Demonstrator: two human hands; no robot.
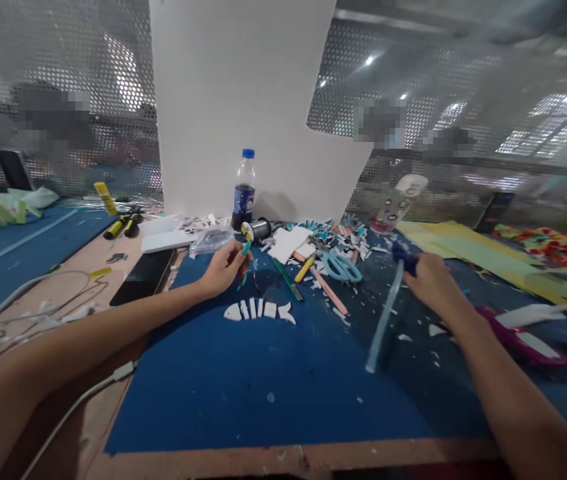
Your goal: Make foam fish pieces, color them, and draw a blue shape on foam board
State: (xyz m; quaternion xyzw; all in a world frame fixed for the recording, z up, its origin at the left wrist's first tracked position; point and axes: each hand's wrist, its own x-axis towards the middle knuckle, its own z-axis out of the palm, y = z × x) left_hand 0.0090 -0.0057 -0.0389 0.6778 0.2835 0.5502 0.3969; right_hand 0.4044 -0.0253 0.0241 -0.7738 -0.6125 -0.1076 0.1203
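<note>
My left hand (226,267) pinches a small teal piece (246,248), from which thin teal and red strands hang. Just below, on the blue mat (273,400), several white cut pieces (258,309) lie in a row shaped like a fish skeleton, with head to the left and tail to the right. Farther right, my right hand (428,277) is closed around a dark blue object (404,259). A long translucent stick (384,327), like a glue stick, slants down from it over the mat. The object's grip is hidden by my fingers and blurred.
Light-blue scissors (341,265), a green cutter (287,279), a pink strip (329,291) and scraps crowd the mat's back. A cola bottle (243,193) and spool (259,229) stand behind. A black phone (143,277) and cables lie left; a magenta object (523,340) lies right.
</note>
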